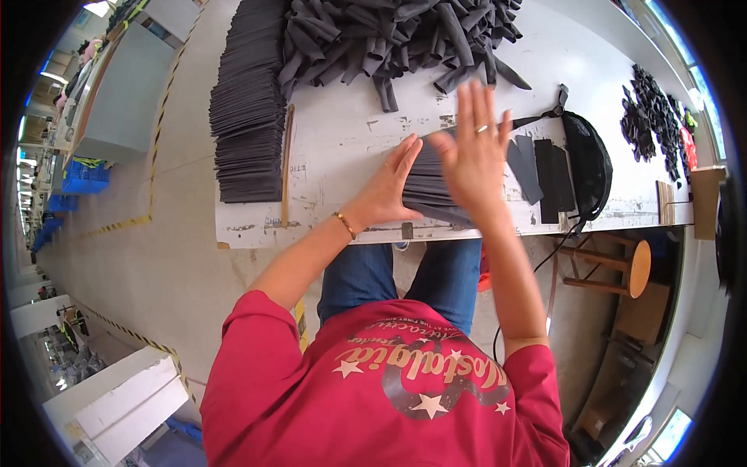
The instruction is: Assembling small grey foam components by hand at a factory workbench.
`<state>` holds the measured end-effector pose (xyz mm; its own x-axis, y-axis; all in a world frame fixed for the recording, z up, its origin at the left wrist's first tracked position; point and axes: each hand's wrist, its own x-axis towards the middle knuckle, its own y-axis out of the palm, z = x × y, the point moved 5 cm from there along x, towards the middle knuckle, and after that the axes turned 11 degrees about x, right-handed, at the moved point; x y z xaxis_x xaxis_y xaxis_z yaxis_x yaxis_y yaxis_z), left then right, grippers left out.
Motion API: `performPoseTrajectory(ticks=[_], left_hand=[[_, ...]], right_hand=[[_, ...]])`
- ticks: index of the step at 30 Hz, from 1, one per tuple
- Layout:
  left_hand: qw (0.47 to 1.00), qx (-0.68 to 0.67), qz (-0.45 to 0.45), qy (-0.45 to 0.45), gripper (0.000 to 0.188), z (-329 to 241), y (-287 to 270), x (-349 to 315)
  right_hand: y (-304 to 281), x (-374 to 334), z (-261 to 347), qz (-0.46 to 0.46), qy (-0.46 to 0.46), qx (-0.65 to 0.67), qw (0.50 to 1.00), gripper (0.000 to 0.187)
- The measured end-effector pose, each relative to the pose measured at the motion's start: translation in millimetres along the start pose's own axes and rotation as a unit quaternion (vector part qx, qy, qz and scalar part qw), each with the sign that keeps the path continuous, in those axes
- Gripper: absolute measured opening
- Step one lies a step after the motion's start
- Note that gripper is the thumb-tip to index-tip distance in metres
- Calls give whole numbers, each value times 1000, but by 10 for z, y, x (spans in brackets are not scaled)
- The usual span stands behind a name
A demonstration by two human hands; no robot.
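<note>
Looking down from the head view, I note both hands at a small stack of dark grey fabric pieces [430, 180] lying near the front edge of the white bench [334, 148], straight ahead of me. My left hand [389, 187] lies open, fingers together, its fingertips pressed to the stack's left side; a thin bracelet [345, 224] sits on that wrist. My right hand [473, 152] is open and flat, fingers spread and pointing away from me, palm on the stack's right part; a ring shows on one finger. Neither hand is closed around anything.

Just right of the stack, a few separate dark flat pieces [541, 175] lie on the bench, and beyond them a black mesh bag [589, 167] with a strap. At the bench's left stands a tall, neat pile of dark cut pieces [247, 109], with a wooden stick [287, 163] along its right side. A loose heap of dark fabric tubes [389, 35] fills the far side. A wooden stool [622, 265] stands at the right below the bench.
</note>
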<state>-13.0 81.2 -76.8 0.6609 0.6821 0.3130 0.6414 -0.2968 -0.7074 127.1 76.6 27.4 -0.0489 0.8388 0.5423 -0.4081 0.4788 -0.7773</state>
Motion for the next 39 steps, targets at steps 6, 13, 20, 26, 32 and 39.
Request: performPoseTrajectory(ticks=[6,13,20,26,32,39], left_hand=[[1000,-10,-14,-17,123,138,150,-100],[998,56,16,12,121,91,116,-29],[996,76,31,31,114,33,36,19],[966,241,88,12,106,-12,-35,402],[917,355,169,70,108,-146,15,601],[956,207,197,62,113,-123,57,659]], right_hand=[[719,-505,-314,109,30,26,993,54],[144,-1545,-1286,39,398,411,819,30],[176,-1630,-785,109,364,259,888,109],[141,-1575,-794,130,384,283,869,109],[167,-1633,-812,107,344,282,889,103],[169,-1646,-805,95,335,292,891,97]])
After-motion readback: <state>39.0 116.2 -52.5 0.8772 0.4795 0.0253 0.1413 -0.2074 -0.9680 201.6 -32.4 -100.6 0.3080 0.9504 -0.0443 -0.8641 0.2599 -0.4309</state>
